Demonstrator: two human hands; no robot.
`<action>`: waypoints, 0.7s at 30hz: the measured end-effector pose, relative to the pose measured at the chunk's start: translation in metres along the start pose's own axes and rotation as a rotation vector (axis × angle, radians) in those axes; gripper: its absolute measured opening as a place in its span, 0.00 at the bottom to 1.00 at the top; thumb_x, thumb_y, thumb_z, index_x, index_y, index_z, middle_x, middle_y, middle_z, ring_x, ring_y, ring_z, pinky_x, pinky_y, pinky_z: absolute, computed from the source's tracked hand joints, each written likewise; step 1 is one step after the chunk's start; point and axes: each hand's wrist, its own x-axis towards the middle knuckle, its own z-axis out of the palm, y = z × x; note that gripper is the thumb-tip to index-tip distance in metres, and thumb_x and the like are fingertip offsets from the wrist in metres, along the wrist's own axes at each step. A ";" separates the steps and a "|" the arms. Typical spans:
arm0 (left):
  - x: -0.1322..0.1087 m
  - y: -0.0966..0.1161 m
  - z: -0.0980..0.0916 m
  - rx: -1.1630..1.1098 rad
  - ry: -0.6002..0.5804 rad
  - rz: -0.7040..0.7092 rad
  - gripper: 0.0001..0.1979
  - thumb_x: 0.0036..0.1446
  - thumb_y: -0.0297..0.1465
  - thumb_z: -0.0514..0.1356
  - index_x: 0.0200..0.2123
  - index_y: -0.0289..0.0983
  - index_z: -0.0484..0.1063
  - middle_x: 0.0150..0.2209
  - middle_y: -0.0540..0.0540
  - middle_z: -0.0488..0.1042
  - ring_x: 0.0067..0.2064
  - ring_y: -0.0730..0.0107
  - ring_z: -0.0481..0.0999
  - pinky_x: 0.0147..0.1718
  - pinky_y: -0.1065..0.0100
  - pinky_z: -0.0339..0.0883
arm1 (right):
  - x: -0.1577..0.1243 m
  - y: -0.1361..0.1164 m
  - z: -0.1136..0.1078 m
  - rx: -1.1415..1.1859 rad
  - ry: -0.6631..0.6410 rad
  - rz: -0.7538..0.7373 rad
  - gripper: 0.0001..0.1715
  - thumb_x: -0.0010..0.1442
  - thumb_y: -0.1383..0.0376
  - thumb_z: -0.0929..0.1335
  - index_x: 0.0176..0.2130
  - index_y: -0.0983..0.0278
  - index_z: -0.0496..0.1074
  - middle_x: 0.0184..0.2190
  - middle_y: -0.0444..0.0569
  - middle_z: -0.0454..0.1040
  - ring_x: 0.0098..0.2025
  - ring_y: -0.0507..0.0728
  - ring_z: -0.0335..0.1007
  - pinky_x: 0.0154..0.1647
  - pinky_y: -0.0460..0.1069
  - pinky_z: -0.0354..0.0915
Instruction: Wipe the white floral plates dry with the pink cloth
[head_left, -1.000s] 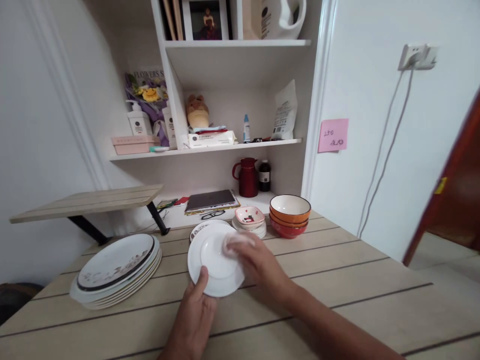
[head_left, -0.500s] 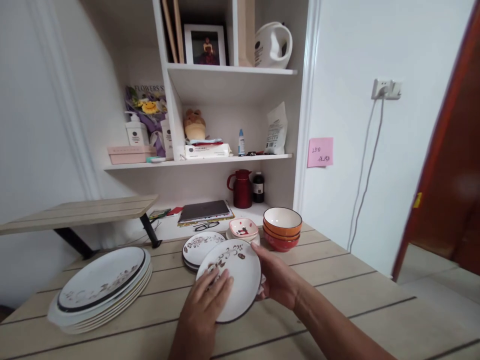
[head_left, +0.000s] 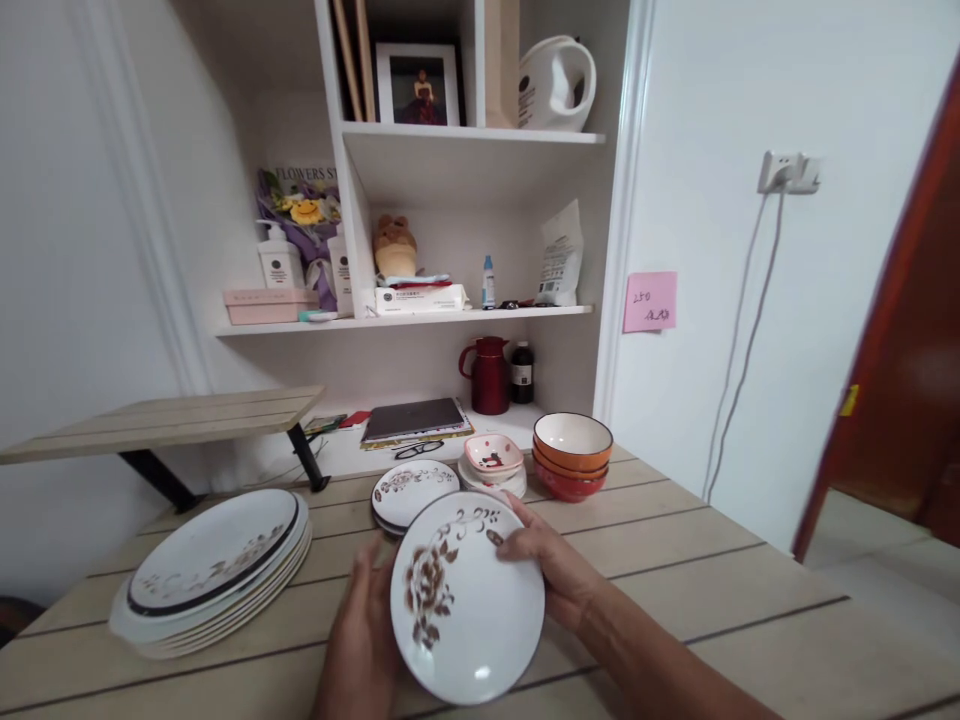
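Note:
A round white plate (head_left: pixel 480 600) with a dark rim and brown flower print is tilted toward me above the table. My right hand (head_left: pixel 559 565) grips its upper right edge, thumb on the face and fingers behind. My left hand (head_left: pixel 360 635) is at the plate's left edge, blurred, its fingers partly hidden behind the plate, so its grip is unclear. Just behind lies a short stack of matching small plates (head_left: pixel 412 492). Beside that, a small square dish (head_left: pixel 493 453) with a red picture rests on white dishes.
Large plates (head_left: pixel 214 550) are stacked at the left, near a low wooden stand (head_left: pixel 165 415). Orange and red bowls (head_left: pixel 572 460) are stacked at the right. A laptop (head_left: pixel 412 418), glasses (head_left: pixel 420 450), a red jug (head_left: pixel 490 375) and a dark bottle (head_left: pixel 522 372) are at the back.
My left hand has slid off the plate's face to its left edge. The plate has come nearer and lower, its flower print now uncovered. My right thumb has moved onto the plate's face.

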 end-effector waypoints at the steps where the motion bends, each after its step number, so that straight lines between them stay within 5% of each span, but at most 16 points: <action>1: -0.002 -0.001 0.002 -0.095 -0.146 -0.165 0.36 0.53 0.48 0.59 0.63 0.48 0.57 0.59 0.43 0.69 0.63 0.52 0.62 0.59 0.54 0.56 | 0.001 0.003 0.000 -0.009 0.014 0.019 0.44 0.37 0.74 0.67 0.56 0.60 0.63 0.41 0.52 0.78 0.38 0.61 0.75 0.40 0.56 0.69; 3: -0.008 -0.006 0.008 -0.112 -0.212 -0.250 0.34 0.54 0.51 0.56 0.60 0.41 0.63 0.54 0.38 0.74 0.58 0.49 0.69 0.55 0.52 0.62 | 0.003 0.007 -0.002 -0.030 0.050 0.065 0.42 0.36 0.75 0.67 0.54 0.62 0.64 0.38 0.51 0.78 0.35 0.60 0.75 0.36 0.55 0.70; 7: -0.020 -0.014 0.014 0.004 -0.267 -0.335 0.30 0.53 0.37 0.64 0.57 0.33 0.67 0.46 0.35 0.79 0.51 0.50 0.76 0.53 0.53 0.64 | 0.005 0.012 -0.009 -0.057 0.070 0.078 0.38 0.36 0.75 0.69 0.50 0.63 0.66 0.36 0.50 0.78 0.32 0.60 0.75 0.35 0.56 0.70; 10: -0.023 -0.015 0.013 0.097 -0.240 -0.340 0.29 0.50 0.31 0.66 0.55 0.29 0.68 0.43 0.33 0.80 0.47 0.50 0.78 0.51 0.54 0.66 | 0.006 0.012 -0.009 -0.041 0.101 0.022 0.32 0.41 0.70 0.73 0.47 0.63 0.66 0.33 0.49 0.77 0.29 0.57 0.74 0.34 0.55 0.70; 14: -0.021 -0.019 0.009 0.051 -0.191 -0.357 0.24 0.50 0.31 0.65 0.51 0.28 0.72 0.42 0.33 0.80 0.44 0.51 0.79 0.48 0.55 0.68 | 0.009 0.000 -0.012 -0.049 0.297 -0.152 0.26 0.51 0.57 0.73 0.46 0.61 0.65 0.36 0.48 0.75 0.33 0.56 0.72 0.37 0.53 0.69; 18: -0.017 -0.026 0.006 0.033 -0.114 -0.347 0.22 0.50 0.31 0.65 0.48 0.26 0.73 0.37 0.33 0.81 0.43 0.51 0.80 0.47 0.57 0.68 | 0.007 -0.020 -0.018 -0.403 0.459 -0.469 0.18 0.55 0.54 0.70 0.40 0.59 0.62 0.34 0.44 0.71 0.32 0.53 0.67 0.34 0.49 0.66; 21: -0.015 -0.028 0.005 0.025 -0.118 -0.342 0.21 0.51 0.30 0.65 0.48 0.28 0.73 0.35 0.35 0.81 0.41 0.53 0.80 0.45 0.58 0.69 | 0.000 -0.023 -0.008 -0.889 0.340 -0.601 0.12 0.59 0.57 0.68 0.37 0.60 0.62 0.36 0.45 0.69 0.36 0.55 0.66 0.38 0.51 0.66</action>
